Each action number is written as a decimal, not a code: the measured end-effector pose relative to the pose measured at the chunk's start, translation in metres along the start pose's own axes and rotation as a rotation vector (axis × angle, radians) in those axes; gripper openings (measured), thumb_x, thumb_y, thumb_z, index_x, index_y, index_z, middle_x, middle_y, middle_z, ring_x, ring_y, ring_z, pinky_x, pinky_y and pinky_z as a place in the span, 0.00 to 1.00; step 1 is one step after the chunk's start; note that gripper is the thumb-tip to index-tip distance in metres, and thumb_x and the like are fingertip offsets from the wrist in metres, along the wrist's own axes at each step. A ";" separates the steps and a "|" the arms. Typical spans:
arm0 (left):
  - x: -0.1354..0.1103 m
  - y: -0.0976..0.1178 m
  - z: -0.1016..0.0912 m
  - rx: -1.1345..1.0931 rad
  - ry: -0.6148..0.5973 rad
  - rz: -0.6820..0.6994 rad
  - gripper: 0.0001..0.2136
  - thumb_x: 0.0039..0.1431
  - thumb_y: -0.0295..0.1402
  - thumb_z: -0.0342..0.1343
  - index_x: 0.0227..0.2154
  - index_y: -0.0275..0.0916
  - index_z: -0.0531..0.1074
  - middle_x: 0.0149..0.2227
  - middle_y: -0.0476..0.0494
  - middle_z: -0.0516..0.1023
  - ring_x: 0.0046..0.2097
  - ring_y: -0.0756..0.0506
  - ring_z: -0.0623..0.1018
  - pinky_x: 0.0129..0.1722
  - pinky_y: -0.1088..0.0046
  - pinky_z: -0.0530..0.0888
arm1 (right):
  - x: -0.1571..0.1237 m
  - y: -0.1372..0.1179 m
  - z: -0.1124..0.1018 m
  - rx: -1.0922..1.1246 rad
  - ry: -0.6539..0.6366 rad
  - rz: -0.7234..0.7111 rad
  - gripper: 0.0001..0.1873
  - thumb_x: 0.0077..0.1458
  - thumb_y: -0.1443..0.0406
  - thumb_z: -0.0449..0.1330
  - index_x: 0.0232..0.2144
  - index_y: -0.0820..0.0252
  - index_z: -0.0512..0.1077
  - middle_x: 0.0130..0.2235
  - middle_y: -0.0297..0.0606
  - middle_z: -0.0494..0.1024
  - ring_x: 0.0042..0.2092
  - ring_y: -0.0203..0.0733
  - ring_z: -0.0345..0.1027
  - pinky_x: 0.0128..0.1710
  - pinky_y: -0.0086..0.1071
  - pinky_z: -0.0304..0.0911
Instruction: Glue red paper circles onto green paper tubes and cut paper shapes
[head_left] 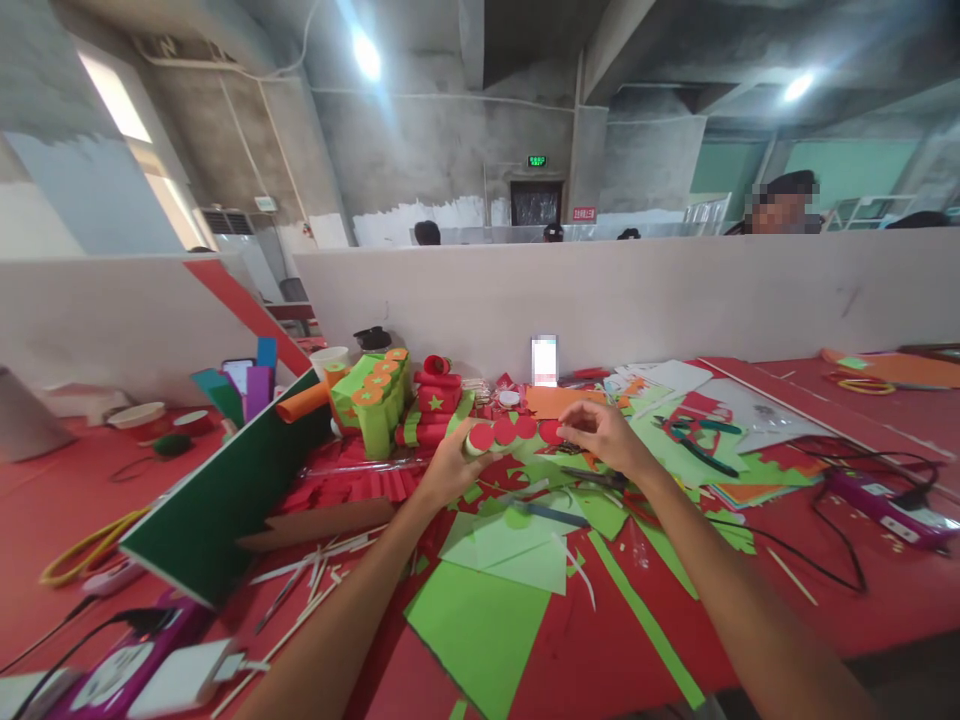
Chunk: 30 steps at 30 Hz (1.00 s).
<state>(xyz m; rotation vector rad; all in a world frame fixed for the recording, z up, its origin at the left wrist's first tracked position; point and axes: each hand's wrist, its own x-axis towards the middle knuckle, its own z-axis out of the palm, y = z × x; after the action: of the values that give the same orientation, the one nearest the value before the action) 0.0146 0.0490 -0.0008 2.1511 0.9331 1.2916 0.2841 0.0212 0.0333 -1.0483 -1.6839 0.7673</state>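
Note:
My left hand point(452, 465) is closed around the left end of a row of joined paper rolls point(504, 431), whose round ends are faced with red discs. The roll at that end shows a pale green side. At the right end of the row, the bent thumb and fingers of my right hand point(600, 432) grip a red paper disc point(551, 432). Both hands hover over green and red paper scraps. Left of them stand a bright green paper model point(371, 400) with orange round tops and red paper rolls point(437, 400) bearing a green star.
Green paper sheets point(480, 630) lie in front, near scissors point(596, 478). Green-handled pliers point(701, 447) rest at right. A dark green board point(217, 500) leans at left. Purple power strips point(889, 508) and cables lie on the red table. A lit phone point(544, 360) stands against the partition point(622, 300).

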 end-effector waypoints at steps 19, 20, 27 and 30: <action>0.003 -0.004 0.002 -0.085 0.034 -0.072 0.18 0.51 0.39 0.64 0.43 0.38 0.70 0.43 0.42 0.78 0.45 0.41 0.77 0.48 0.65 0.73 | -0.007 -0.008 0.011 -0.519 0.069 -0.387 0.08 0.59 0.58 0.61 0.35 0.56 0.74 0.35 0.38 0.76 0.35 0.41 0.69 0.37 0.33 0.64; 0.003 -0.002 0.002 -0.080 0.030 -0.068 0.18 0.51 0.39 0.64 0.43 0.38 0.70 0.44 0.42 0.78 0.45 0.41 0.77 0.47 0.65 0.73 | -0.008 -0.008 0.014 -0.555 0.094 -0.408 0.08 0.59 0.59 0.61 0.36 0.56 0.74 0.36 0.39 0.76 0.38 0.43 0.70 0.39 0.34 0.64; 0.001 0.007 0.004 -0.044 0.011 -0.068 0.17 0.53 0.41 0.62 0.42 0.39 0.69 0.41 0.45 0.79 0.42 0.43 0.78 0.44 0.68 0.74 | -0.009 -0.011 0.029 -0.788 0.188 -0.398 0.05 0.59 0.62 0.59 0.34 0.55 0.73 0.38 0.41 0.78 0.43 0.48 0.70 0.44 0.37 0.64; 0.002 0.008 0.003 -0.019 0.014 -0.068 0.16 0.53 0.41 0.62 0.41 0.39 0.70 0.39 0.46 0.79 0.41 0.43 0.78 0.42 0.69 0.73 | -0.009 -0.011 0.030 -0.815 0.203 -0.393 0.05 0.60 0.63 0.57 0.32 0.55 0.73 0.36 0.41 0.78 0.42 0.47 0.70 0.42 0.37 0.64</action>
<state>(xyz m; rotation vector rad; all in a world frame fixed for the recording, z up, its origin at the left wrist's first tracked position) 0.0204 0.0451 0.0038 2.0801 0.9863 1.2792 0.2542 0.0084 0.0291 -1.2082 -1.9719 -0.3155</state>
